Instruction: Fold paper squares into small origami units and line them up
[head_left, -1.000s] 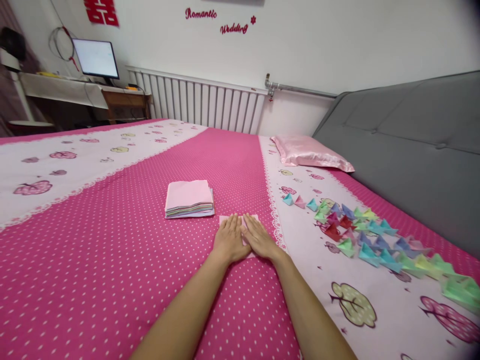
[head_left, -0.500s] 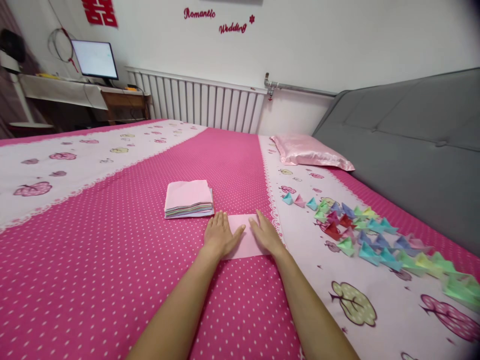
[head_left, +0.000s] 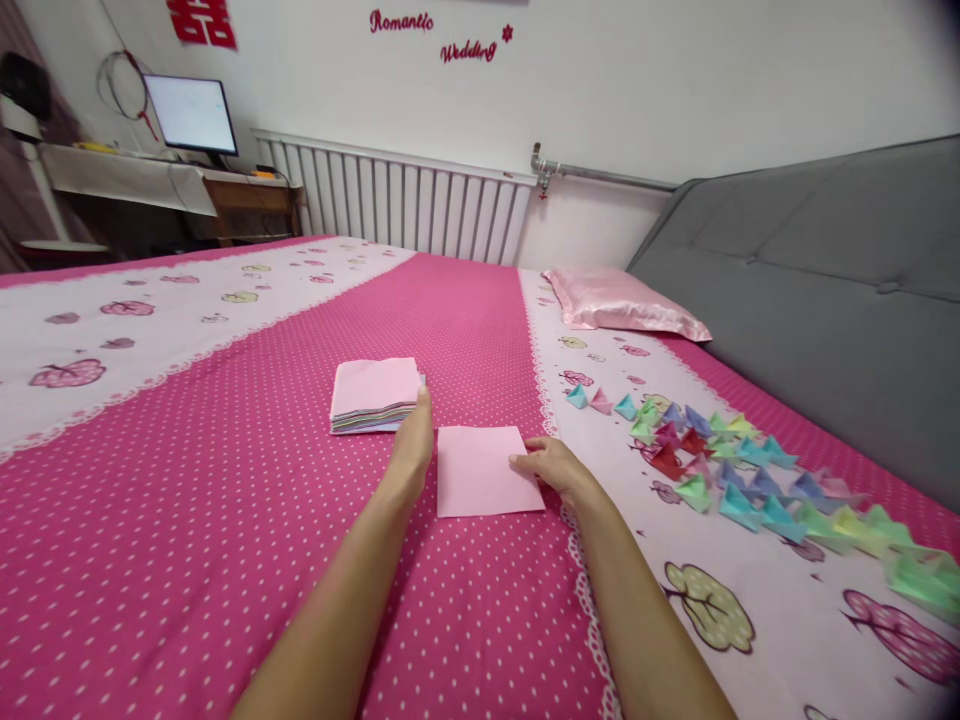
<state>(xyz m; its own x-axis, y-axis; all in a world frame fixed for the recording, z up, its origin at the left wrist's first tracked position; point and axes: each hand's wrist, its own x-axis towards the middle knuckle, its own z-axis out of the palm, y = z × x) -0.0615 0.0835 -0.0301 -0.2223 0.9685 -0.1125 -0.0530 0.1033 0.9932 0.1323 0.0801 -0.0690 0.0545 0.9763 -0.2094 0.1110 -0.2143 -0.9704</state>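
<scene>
Right hand [head_left: 559,468] of mine pinches the right side of the pink sheet [head_left: 480,472], thumb on top, the fingers curled at the edge and partly out of sight. On its side by the right edge of the paper stack [head_left: 375,385] is my left hand [head_left: 414,440]; most of its fingers are hidden, so I cannot tell whether they close on anything. The pink sheet lies flat on the dotted bedspread [head_left: 262,520], between my hands, nearer to me than the paper stack and to its right.

Held at one side only, the pink sheet could swing round if I tugged unevenly, and too tight a thumb could dent its edge. With soft bedding beneath, pressing hard might leave a crooked crease. The layers of the paper stack are not quite lined up, and a bump from my left hand could push them further askew.

As for direction, the sheet's near and far edges run left to right across me; the right edge leans outward as it comes nearer. It looks wider than deep, so any long axis would run left to right, though from this slant it may well be square.
</scene>
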